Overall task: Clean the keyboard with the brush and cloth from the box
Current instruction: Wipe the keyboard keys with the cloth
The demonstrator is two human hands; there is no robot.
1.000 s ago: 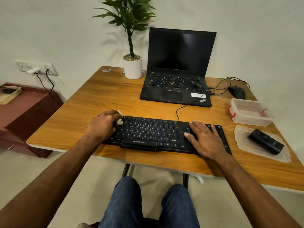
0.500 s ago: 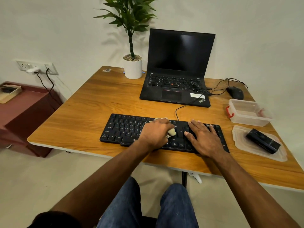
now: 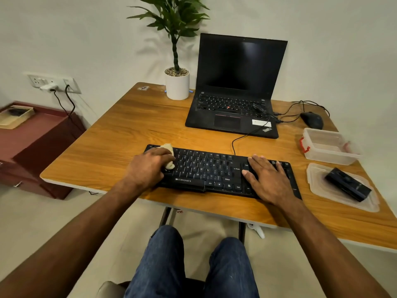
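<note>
At the near edge of the wooden worktop (image 3: 120,134): black wired keyboard (image 3: 214,171). Left hand (image 3: 148,166) grips crumpled cream cloth (image 3: 168,157) on its left keys; right hand (image 3: 268,179) flat, fingers straight, on right keys. Clear plastic box (image 3: 330,147), lid (image 3: 318,191) carrying black brush (image 3: 348,187), to the right.

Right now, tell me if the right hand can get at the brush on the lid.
Probably yes. The right hand lies flat on the keyboard, and the brush sits uncovered on the lid just beside it, with nothing between.
</note>
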